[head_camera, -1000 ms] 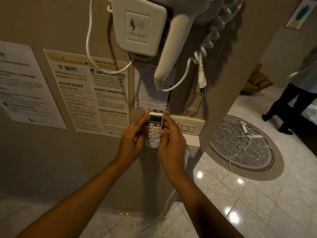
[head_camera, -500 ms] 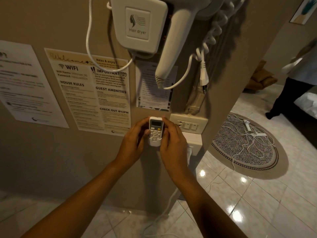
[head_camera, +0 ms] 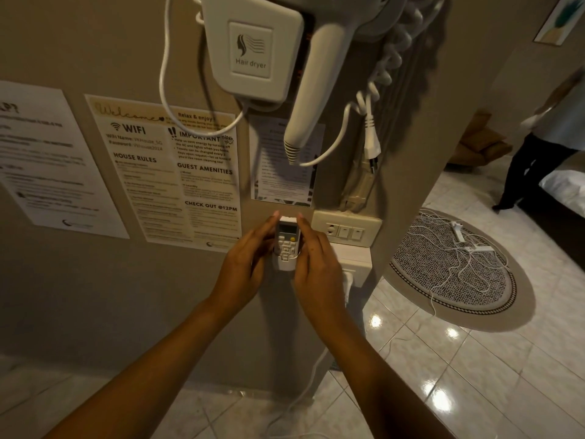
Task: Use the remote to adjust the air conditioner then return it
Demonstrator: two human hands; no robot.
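Note:
A small white air-conditioner remote (head_camera: 287, 240) with a grey screen and a yellow button stands upright against the beige wall, its lower end seated in a white wall holder (head_camera: 286, 264). My left hand (head_camera: 245, 264) clasps its left side and my right hand (head_camera: 316, 264) its right side, fingertips reaching up along both edges to the remote's top. The air conditioner itself is out of view.
A wall-mounted hair dryer (head_camera: 253, 49) with a coiled cord hangs above. Printed notices (head_camera: 164, 172) cover the wall on the left. A switch plate (head_camera: 346, 231) sits right of the remote. A round rug (head_camera: 449, 267) with white cables lies on the tiled floor. A person (head_camera: 538, 153) stands far right.
Both hands have stayed on the remote at the wall holder. The remote sits slightly lower in the holder than a second ago. The person at the far right has shifted.

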